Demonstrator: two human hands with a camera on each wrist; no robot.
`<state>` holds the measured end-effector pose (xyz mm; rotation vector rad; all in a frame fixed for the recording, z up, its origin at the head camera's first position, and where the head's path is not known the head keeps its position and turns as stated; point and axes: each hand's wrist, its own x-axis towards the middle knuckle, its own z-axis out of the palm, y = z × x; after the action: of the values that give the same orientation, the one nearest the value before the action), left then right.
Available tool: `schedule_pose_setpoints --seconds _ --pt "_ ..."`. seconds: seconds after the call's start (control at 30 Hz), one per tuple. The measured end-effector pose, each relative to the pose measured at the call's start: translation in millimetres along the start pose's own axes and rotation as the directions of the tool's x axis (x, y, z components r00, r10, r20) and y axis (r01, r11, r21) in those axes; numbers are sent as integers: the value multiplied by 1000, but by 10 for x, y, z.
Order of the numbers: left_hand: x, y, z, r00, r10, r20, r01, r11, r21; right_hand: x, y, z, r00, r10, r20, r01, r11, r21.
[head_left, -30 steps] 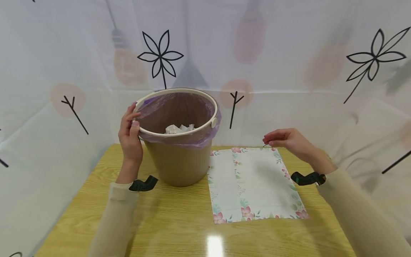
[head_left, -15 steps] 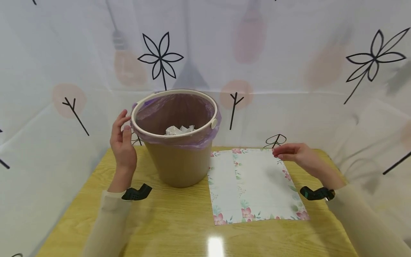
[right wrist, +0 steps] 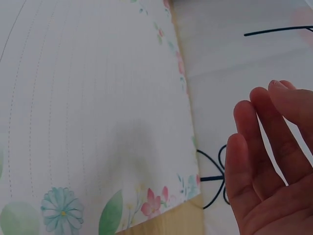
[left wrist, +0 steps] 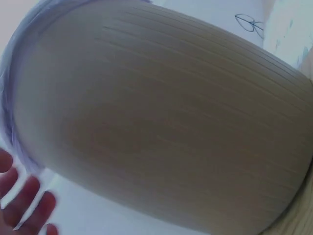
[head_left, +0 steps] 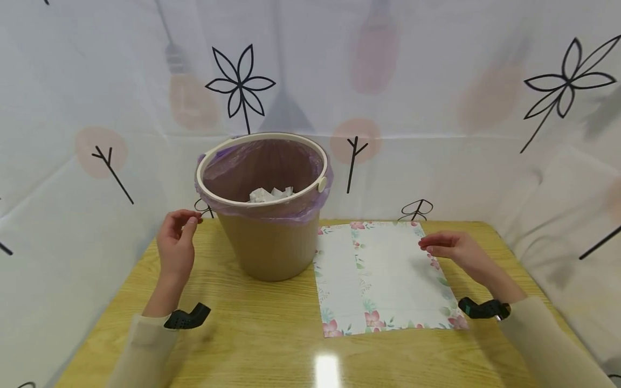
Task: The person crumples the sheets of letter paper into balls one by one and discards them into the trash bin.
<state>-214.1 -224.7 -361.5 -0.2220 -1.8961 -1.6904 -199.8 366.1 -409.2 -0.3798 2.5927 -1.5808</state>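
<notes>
A brown trash bin [head_left: 271, 250] with a cream rim stands upright at the back left of the table. A purple plastic liner [head_left: 297, 215] folds over its edge, and crumpled white paper [head_left: 266, 195] shows inside. My left hand [head_left: 176, 247] hovers left of the bin, apart from it and holding nothing; in the left wrist view its loosely bent fingers [left wrist: 30, 203] are beside the liner. Above the right side of a floral-bordered paper sheet [head_left: 398, 280] floats my right hand [head_left: 458, 252], its fingers relaxed. Nothing is between its fingers [right wrist: 244, 171] in the right wrist view.
Another floral sheet [head_left: 337, 285] lies partly under the first, close to the bin's right side. The wooden table [head_left: 262, 345] ends against a patterned white cloth [head_left: 427, 108] that hangs behind and along both sides.
My left hand has come off the bin's rim and moved down and left. My right hand has dropped lower and shifted right over the sheet. The bin has stayed in place.
</notes>
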Motion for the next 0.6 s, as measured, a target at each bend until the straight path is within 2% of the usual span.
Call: schedule_pose_setpoints --seconds 0.07,0.1,0.13,0.2,0.3,0.4,0.5,0.6 --pt "-29 -49 -47 995 -66 73 64 998 28 -15 29 16 1000 10 -16 -10 1000 4" --pt "-38 -74 -73 988 -95 122 89 995 52 -23 43 23 1000 15 -24 -15 1000 -2" --pt "-45 -97 -99 977 -121 178 108 991 79 -31 52 25 999 21 -31 -21 1000 -9" --pt "-52 -137 -146 941 -165 296 128 982 141 -50 73 30 998 37 -41 -38 999 -24" --pt "-65 -181 -181 860 -209 465 120 969 215 -78 105 48 996 74 -59 -78 995 -69" --pt "-91 -231 -149 772 -219 597 119 972 203 -104 135 68 990 112 -88 -122 986 -110" --pt "-130 -278 -69 689 -209 694 127 977 169 -125 162 79 984 133 -121 -152 976 -157" --pt "-177 -302 26 621 -216 753 134 976 170 -146 202 78 980 151 -129 -172 970 -173"
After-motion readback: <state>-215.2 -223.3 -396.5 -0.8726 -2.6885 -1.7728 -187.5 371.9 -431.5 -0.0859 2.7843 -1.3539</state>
